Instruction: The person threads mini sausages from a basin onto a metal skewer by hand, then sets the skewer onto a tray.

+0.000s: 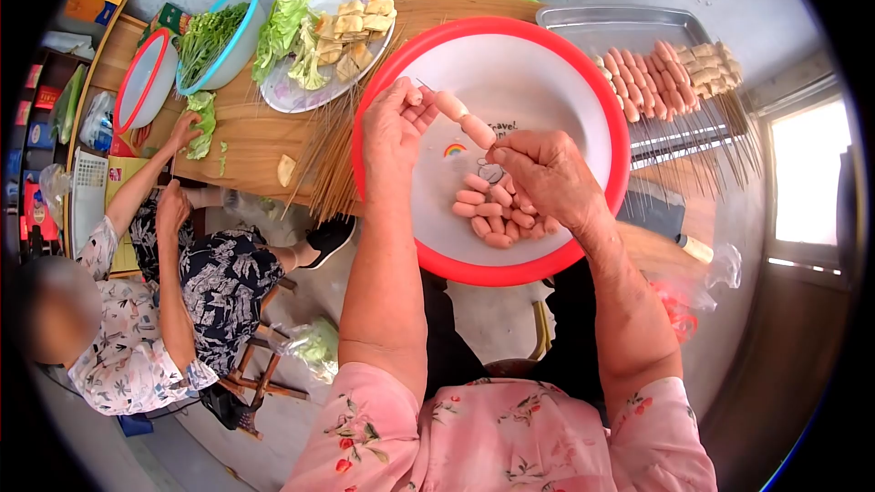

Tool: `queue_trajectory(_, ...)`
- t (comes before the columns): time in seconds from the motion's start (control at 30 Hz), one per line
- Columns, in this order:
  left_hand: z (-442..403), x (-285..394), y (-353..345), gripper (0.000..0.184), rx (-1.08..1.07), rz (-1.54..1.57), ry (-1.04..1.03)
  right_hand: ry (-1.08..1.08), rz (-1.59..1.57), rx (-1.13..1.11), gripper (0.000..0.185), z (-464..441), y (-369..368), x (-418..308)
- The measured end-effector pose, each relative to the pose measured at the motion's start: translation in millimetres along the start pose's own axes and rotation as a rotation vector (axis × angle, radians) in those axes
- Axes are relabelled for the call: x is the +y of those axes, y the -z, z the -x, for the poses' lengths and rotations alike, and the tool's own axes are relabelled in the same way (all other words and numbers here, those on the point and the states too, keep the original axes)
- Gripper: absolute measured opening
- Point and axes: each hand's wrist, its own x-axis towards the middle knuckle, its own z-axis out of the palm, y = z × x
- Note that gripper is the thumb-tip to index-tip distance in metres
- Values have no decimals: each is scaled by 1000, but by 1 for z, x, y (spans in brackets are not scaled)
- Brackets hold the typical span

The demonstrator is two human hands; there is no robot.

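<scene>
Above a big white basin with a red rim (618, 127), my right hand (551, 173) grips a thin skewer at its lower end. Two small pink sausages (463, 119) are threaded on that skewer, and its bare tip points up and left. My left hand (394, 123) pinches a single sausage (415, 96) between thumb and fingers, close to the tip; whether they touch I cannot tell. Several loose sausages (501, 209) lie in the bottom of the basin, below my right hand.
A metal tray (583, 20) at the right bears skewered sausages (652, 82). Bare skewers (342, 159) lie left of the basin. Farther left are an oval plate (283, 98) of lettuce and tofu-like pieces and a blue-rimmed bowl (239, 59) of greens. Another person (137, 310) sits there, holding a leaf.
</scene>
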Motion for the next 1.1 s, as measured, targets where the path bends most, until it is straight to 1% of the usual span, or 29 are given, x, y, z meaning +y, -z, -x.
queue_trajectory(0.13, 2, 6, 1, 23, 71, 17, -36, 13, 22, -32, 17, 1, -1, 1)
queue_trajectory(0.2, 2, 8, 0, 23, 91, 24, -40, 87, 100, -42, 16, 1, -4, 5)
queue_trajectory(0.23, 3, 8, 0, 21, 87, 15, -32, 86, 100, -43, 16, 1, -5, 5)
queue_trajectory(0.3, 3, 8, 1, 19, 82, 6, -23, 48, 162, -46, 22, 1, -7, 5)
queue_trajectory(0.4, 2, 7, 1, 19, 60, 31, -32, 34, 96, -41, 22, 0, -8, 5)
queue_trajectory(0.53, 5, 6, -4, 18, 68, 29, -40, 30, 96, -35, 22, 0, -7, 1)
queue_trajectory(0.6, 5, 5, -5, 17, 79, 30, -42, -6, 123, -61, 16, 0, -6, -2)
queue_trajectory(0.7, 3, 4, -4, 18, 77, 45, -44, -29, 184, -65, 18, 1, -7, -3)
queue_trajectory(0.77, 2, 2, -4, 23, 68, 36, -78, -24, 183, -56, 18, 2, -7, -3)
queue_trajectory(0.9, 5, 3, -10, 23, 85, 41, -93, -55, 178, -82, 18, 2, -5, -5)
queue_trajectory(0.93, 6, 3, -10, 22, 88, 45, -98, -55, 179, -83, 18, 3, -6, -4)
queue_trajectory(1.0, 7, 3, -10, 22, 92, 49, -103, -2, 174, -16, 16, 6, -10, -2)
queue_trajectory(1.1, 7, 4, -11, 22, 85, 27, -112, -8, 174, -27, 16, 6, -11, -2)
